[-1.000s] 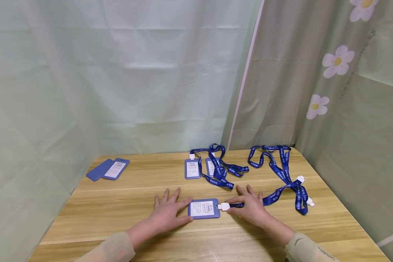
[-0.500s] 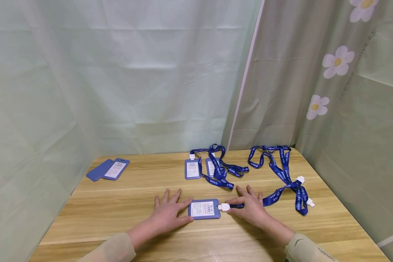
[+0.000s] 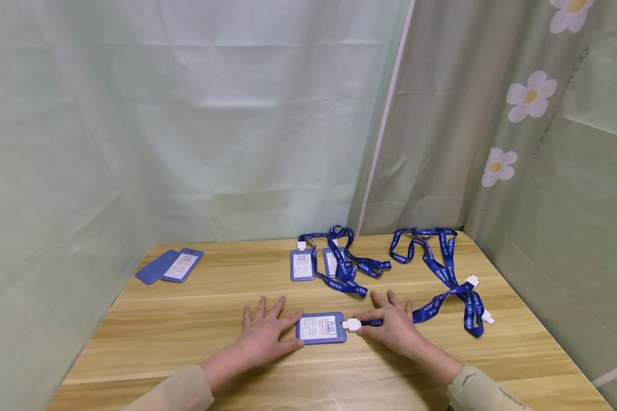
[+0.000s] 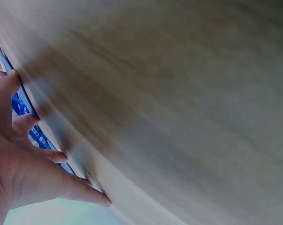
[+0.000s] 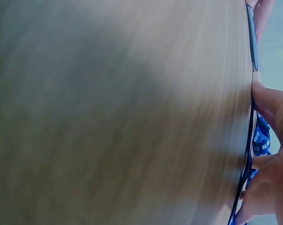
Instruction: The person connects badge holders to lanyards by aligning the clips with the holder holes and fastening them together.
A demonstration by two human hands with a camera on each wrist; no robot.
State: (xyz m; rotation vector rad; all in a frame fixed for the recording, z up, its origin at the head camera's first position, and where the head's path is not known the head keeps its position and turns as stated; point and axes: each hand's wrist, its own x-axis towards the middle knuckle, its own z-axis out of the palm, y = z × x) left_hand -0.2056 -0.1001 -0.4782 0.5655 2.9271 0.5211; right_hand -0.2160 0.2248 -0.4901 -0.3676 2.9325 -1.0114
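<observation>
One blue card holder [image 3: 321, 328] lies lower centre on the counter [image 3: 175, 319], left hand [image 3: 264, 337] spread against its edge, right hand [image 3: 395, 328] pinching the white clip [image 3: 352, 325]; a sharp rightward tug could drag it clear of that light touch.

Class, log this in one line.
left hand: touches blue rectangular plastic holder | right hand: pinches white plastic clip | holder: on wooden table

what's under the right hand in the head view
A blue lanyard strap runs from the white clip under the right hand; more blue strap shows past its other side. The stretch between is covered, so whether it's one strap can't be seen.
</observation>
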